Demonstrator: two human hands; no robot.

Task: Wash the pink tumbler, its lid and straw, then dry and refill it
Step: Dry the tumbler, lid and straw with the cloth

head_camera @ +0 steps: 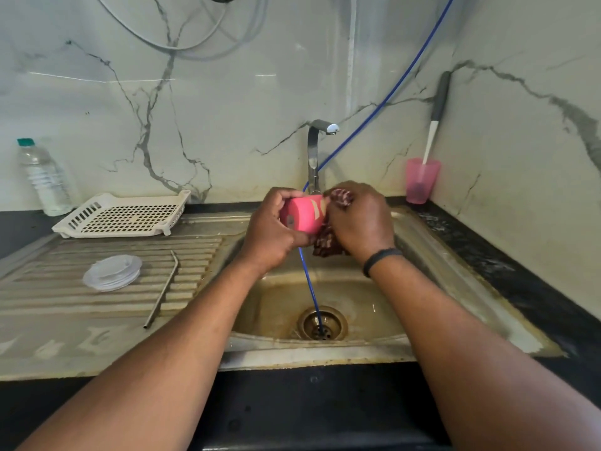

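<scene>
Tumbler [304, 213] on side over sink [432, 242]: your left hand [270, 232] fingers curled round base, right hand [359, 219] fingers pinching cloth [328, 244] at mouth, probably drying inside.

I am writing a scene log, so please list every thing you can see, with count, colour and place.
tumbler: 1, pink, on its side over the sink, in left hand
cloth: 1, dark red patterned, at tumbler mouth, in right hand
lid: 1, clear, on drainboard
straw: 1, metal, on drainboard right of lid
rack: 1, white, behind drainboard
bottle: 1, clear, green cap, far left
cup: 1, pink, right corner, holds a brush
tap: 1, steel, behind sink
hose: 1, blue, runs into drain
sink: 1, steel, centre
left hand: grips tumbler
right hand: holds cloth
</scene>
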